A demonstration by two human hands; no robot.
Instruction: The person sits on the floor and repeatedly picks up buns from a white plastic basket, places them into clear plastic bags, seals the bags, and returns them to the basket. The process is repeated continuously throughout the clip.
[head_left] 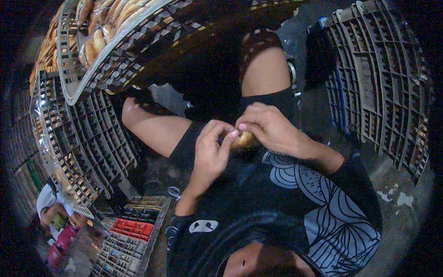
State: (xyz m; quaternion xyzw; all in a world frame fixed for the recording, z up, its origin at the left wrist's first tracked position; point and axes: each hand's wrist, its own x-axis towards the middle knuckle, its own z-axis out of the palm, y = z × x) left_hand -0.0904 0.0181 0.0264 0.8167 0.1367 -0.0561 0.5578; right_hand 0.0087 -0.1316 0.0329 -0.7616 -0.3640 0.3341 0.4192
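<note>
Crates (364,83) line frame right; dead centre, left hand (214,145) and right hand (271,128) both pinch a golden bun (242,140). Go light, probably squishes easily.

A grey latticed plastic crate (127,57) carries golden-brown bread rolls (98,40) in clear wrapping.

The dimly lit grey floor (390,221) shows pale patches (405,200) at the right; latticed crates (367,87) line the left and right.
</note>
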